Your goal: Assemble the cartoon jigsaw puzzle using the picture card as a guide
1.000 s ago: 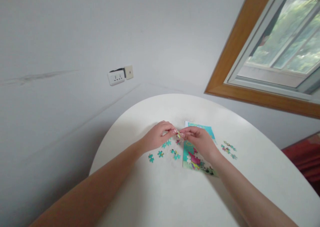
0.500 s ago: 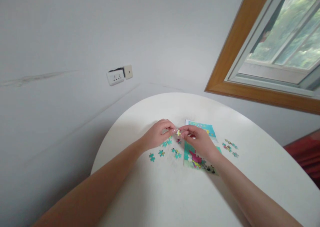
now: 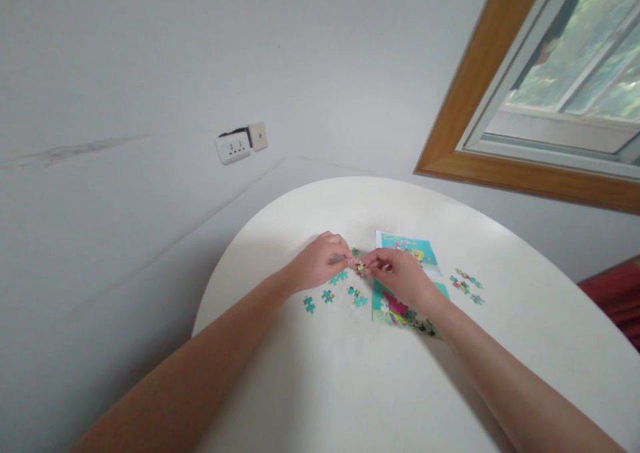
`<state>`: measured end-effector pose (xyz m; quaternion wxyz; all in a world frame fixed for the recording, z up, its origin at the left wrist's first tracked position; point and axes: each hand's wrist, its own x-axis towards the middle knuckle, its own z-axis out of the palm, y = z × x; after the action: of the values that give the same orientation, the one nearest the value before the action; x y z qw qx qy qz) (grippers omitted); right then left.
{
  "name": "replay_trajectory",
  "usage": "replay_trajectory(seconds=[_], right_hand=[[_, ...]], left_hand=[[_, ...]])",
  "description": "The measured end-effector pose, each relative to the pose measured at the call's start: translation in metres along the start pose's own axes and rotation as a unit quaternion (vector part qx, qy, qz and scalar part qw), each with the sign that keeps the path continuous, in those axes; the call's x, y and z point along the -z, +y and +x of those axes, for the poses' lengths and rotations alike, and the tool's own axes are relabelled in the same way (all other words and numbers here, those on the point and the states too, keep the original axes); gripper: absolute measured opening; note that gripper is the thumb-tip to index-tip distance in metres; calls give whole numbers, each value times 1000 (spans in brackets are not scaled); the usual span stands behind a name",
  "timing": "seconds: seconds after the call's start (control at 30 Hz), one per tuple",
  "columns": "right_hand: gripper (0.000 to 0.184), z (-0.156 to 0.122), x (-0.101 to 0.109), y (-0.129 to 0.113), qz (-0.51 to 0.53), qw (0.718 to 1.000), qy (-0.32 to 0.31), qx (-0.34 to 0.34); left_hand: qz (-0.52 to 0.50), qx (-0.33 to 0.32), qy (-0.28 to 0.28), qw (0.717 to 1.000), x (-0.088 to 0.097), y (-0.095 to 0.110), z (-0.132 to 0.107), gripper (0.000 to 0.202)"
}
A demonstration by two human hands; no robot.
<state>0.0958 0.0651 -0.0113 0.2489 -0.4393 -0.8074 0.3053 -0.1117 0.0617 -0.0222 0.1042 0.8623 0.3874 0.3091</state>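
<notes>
On a round white table [image 3: 350,386] lies a part-built colourful jigsaw puzzle [image 3: 407,253] with teal background. My left hand [image 3: 317,266] and my right hand [image 3: 400,276] meet fingertip to fingertip just left of the puzzle, both pinching a small puzzle piece [image 3: 360,267] between them. Loose teal pieces [image 3: 330,296] lie on the table under and in front of my left hand. My right hand covers the middle of the puzzle.
A few more loose pieces [image 3: 466,286] lie right of the puzzle. A wall socket [image 3: 233,146] sits on the white wall behind the table. A wood-framed window [image 3: 540,106] is at the upper right. Something red [image 3: 617,293] stands beyond the table's right edge.
Both hands stay joined on the small piece and have dropped slightly toward the table. The view has shifted a little, so the table appears higher and further right.
</notes>
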Motion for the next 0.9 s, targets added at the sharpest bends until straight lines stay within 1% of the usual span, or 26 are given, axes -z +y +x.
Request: replay_trajectory(seconds=[0.07,0.13,0.23,0.3,0.4,0.53,0.73,0.9], right_hand=[[18,-1,-1,0,-11,1000,-28,-3],[16,-3,-3,0,-8,998,-57,-9],[16,-4,-4,0,14,997,-77,-19],[15,-4,-4,-1,36,995,-87,-30],[15,-3,-4,-3,57,992,-104,-50],[17,-1,-6,-5,4,994,-92,-53],[20,1,-8,-8,-121,991,-56,7],[21,0,-1,-8,-191,980,-34,38]], left_hand=[[12,10,10,1000,-1,-4,0,19],[21,22,36,999,-3,-8,0,20],[33,36,76,996,-5,-13,1,19],[39,42,88,994,-5,-13,1,19],[44,48,91,994,-4,-11,1,19],[44,50,88,994,-3,-9,1,20],[47,43,78,995,-3,-8,0,21],[42,51,73,995,-3,-8,1,21]])
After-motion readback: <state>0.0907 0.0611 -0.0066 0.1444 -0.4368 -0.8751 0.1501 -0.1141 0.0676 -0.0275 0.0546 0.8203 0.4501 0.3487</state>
